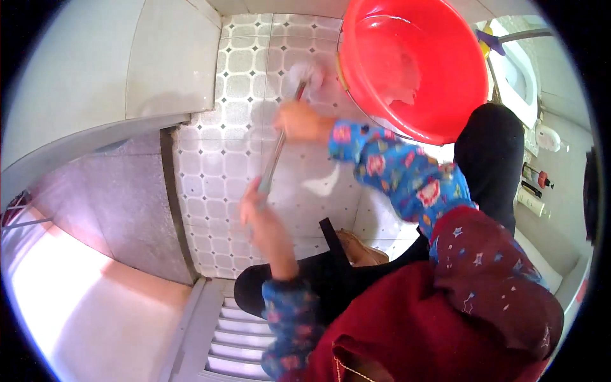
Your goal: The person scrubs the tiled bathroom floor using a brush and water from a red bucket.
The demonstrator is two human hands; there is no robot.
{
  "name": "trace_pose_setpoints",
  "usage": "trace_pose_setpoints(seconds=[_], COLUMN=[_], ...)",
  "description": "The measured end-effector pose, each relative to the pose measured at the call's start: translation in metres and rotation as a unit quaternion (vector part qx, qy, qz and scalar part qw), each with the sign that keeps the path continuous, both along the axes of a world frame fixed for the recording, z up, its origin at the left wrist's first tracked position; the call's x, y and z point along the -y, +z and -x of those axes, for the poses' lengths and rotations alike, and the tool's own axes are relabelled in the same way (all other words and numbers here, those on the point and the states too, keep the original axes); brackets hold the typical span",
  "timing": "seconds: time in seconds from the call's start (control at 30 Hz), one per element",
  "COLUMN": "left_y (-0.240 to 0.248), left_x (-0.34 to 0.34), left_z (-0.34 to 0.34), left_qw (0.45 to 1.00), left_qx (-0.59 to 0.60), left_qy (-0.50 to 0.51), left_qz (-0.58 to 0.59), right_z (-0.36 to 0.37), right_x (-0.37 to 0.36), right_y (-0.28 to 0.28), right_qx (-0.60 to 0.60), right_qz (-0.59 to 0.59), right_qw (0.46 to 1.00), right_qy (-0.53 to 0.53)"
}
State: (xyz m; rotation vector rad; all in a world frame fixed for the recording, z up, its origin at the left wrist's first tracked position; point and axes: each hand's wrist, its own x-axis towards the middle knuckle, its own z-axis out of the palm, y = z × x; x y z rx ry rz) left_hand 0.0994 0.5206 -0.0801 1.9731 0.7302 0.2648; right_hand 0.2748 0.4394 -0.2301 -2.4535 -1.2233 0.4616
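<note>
A long-handled brush (278, 153) slants across the tiled floor (216, 169), its pale round head (308, 74) smeared by motion against the tiles. Around the upper part of the handle my right hand (303, 122) is closed. My left hand (266, 223), slightly blurred, grips the grey lower end of the same handle, closer to my body. Beside my right hand, a big red tub (394, 70) with a wire handle stands on the floor with some water inside.
My bent knees and a brown shoe (363, 248) frame the near floor. A white door (168, 63) stands at the far left, and a louvered panel (238, 337) at the near left. Bottles (530, 200) and a white squat toilet (519, 76) are on the right.
</note>
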Motion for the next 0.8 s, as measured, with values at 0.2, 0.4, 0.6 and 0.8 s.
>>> trace_pose_setpoints(seconds=[0.2, 0.4, 0.6, 0.8], left_y=[-0.034, 0.014, -0.041, -0.059], left_x=[0.0, 0.043, 0.019, -0.01], left_z=[-0.055, 0.062, -0.029, -0.074], left_qw=[0.84, 0.948, 0.991, 0.746], left_qx=[0.205, 0.048, 0.028, 0.209], left_qy=[0.135, 0.18, 0.054, 0.164], left_qz=[0.484, 0.257, 0.121, 0.611], right_z=[-0.058, 0.08, -0.033, -0.07], right_x=[0.01, 0.023, 0.008, 0.012], right_y=[0.012, 0.04, -0.011, -0.026], right_qx=[0.05, -0.036, 0.005, 0.16], right_qz=[-0.05, -0.022, -0.063, -0.087], right_qw=[0.997, 0.997, 0.998, 0.974], right_qy=[-0.031, 0.058, -0.007, -0.131])
